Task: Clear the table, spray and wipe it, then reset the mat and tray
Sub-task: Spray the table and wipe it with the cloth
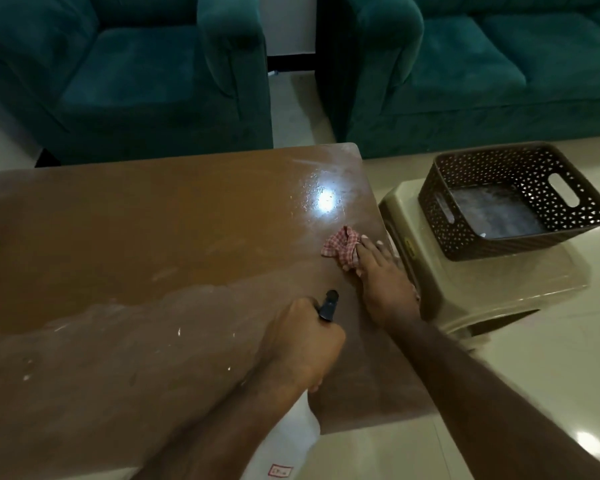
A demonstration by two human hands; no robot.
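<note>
A person's right hand (pixel 381 271) presses flat, fingers extended, on a red-checked cloth (pixel 342 249) near the right edge of a brown table (pixel 136 237), while the left hand (pixel 302 344) is clenched around the neck of a white spray bottle (pixel 303 431), its black nozzle (pixel 329 304) aimed across the tabletop. The surface carries no objects, so the clearing stage looks complete; droplets and pale streaks near the front edge and a wet glare toward the far corner suggest spraying is done or close to it and wiping is under way. Most of the left half appears dull and possibly unwiped, though the dim light makes that hard to judge. Neither mat nor tray shows on the table; a pale sheet lying inside the brown perforated basket (pixel 520 161), which sits on a beige stool (pixel 492 292) just beside the table's right end, may be one of them. Resetting remains. The cloth lies under the right fingertips, ahead of the bottle.
</note>
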